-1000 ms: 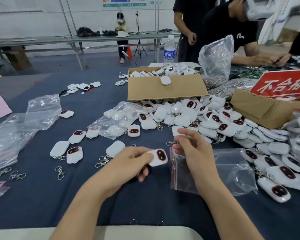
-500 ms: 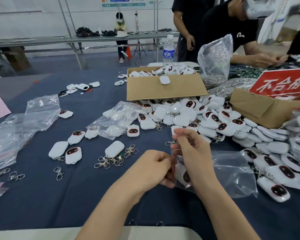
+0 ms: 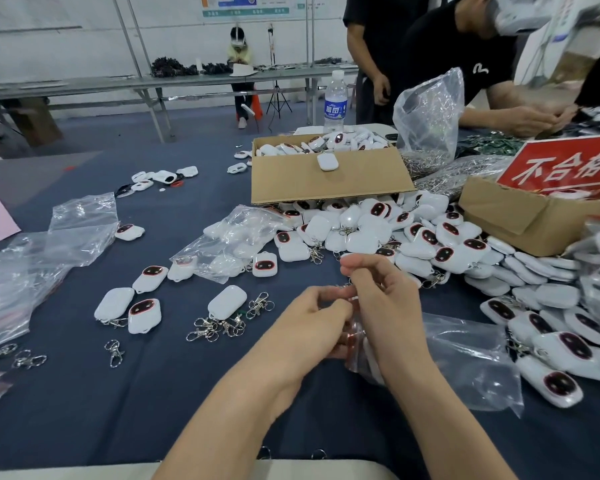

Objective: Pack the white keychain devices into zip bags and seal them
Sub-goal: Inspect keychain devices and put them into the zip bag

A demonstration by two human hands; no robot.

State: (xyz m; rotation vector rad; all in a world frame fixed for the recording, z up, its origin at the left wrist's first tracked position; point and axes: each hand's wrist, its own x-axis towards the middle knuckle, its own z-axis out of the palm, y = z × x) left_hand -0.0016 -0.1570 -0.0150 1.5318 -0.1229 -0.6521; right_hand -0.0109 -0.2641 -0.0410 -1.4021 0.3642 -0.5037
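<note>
1. Pinching the mouth of the zip bag [image 3: 465, 358], we hold its red-edged seal strip [image 3: 352, 336] with both the left hand [image 3: 312, 323] and the right hand [image 3: 388, 306].
2. The strip runs near to far between our fingertips. The left hand has the near end, so we judge that sealing proceeds away from us.
3. The bag body trails right, under the right wrist. It is thin, clear, crinkled film.
4. One white keychain device [image 3: 365, 358] shows dimly inside. It is glossy, rounded and hard-shelled.
5. Loose devices [image 3: 413, 237] are heaped just beyond, on navy cloth [image 3: 153, 393].

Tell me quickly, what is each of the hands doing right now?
Left hand: closed, pinching the zip bag at its mouth.
Right hand: closed, pinching the same bag's mouth.
</note>
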